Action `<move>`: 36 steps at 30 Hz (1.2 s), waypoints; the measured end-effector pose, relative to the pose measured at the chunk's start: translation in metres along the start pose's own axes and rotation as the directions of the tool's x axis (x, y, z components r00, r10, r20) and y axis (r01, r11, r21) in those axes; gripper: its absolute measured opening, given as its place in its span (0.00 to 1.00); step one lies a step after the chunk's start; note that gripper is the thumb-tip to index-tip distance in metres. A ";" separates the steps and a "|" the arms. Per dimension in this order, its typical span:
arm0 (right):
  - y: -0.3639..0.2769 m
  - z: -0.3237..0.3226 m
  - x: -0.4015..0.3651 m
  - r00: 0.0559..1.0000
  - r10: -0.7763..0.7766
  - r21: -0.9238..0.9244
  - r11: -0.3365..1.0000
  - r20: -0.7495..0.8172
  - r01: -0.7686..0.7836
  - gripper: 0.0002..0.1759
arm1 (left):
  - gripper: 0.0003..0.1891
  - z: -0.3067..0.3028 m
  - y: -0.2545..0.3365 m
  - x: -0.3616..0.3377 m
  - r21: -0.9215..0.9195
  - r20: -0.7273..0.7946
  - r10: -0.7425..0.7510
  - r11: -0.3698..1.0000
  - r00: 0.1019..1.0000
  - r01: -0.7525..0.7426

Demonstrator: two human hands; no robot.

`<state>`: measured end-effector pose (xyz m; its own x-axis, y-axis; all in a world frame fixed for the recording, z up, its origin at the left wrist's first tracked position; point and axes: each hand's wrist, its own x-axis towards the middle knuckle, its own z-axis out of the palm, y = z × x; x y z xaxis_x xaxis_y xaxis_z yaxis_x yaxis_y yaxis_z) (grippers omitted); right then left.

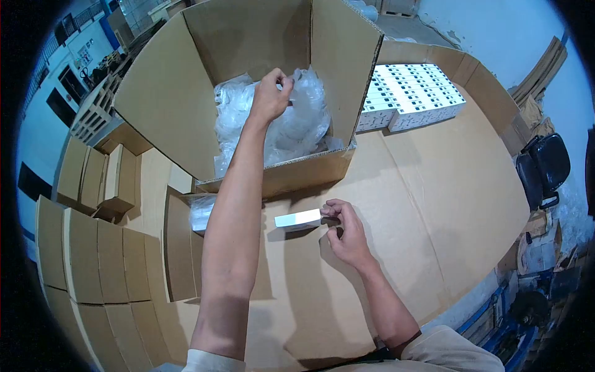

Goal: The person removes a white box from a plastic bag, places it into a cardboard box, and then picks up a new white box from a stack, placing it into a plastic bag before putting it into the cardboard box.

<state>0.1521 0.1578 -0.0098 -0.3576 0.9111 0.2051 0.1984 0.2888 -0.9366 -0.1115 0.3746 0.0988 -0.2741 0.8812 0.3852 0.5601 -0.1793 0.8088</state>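
Observation:
My left hand [271, 98] is over the clear plastic bags [248, 108] heaped inside a large open cardboard box [310, 170]. Its fingers are curled together in a pinch; what is between them is too hidden to name. Below that box, a small white box [297, 220] lies on the cardboard-covered table. My right hand [348, 239] is at its right end, fingertips near or touching the end, thumb apart from the fingers.
Rows of white boxes [427, 115] with dark marks stand at the back right. A smaller carton [181, 248] with plastic-wrapped items [202, 212] is left of my left forearm. Brown cartons [114, 260] are stacked at the left. A black chair [544, 167] stands beyond the table's right edge.

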 end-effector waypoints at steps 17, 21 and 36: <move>0.003 0.001 0.000 0.999 -0.025 -0.001 1.000 -0.023 0.025 0.30 | 0.07 -0.014 0.029 0.006 -0.248 -0.526 0.160 0.911 0.835 -0.330; 0.002 0.000 -0.001 0.999 -0.025 0.011 1.000 -0.019 0.025 0.30 | 0.08 -0.025 0.047 0.002 -0.282 -0.579 0.130 0.894 0.805 -0.347; 0.012 0.002 -0.026 0.972 0.112 0.429 0.903 -0.207 -0.012 0.13 | 0.11 -0.057 0.135 -0.183 -0.521 -0.482 -0.078 0.826 0.872 -0.214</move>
<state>0.1618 0.1365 -0.0268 -0.1361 0.9788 0.1533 -0.2083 0.1230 -0.9703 -0.0300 0.1641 0.1622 -0.6601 0.5717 0.4872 0.1137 -0.5650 0.8172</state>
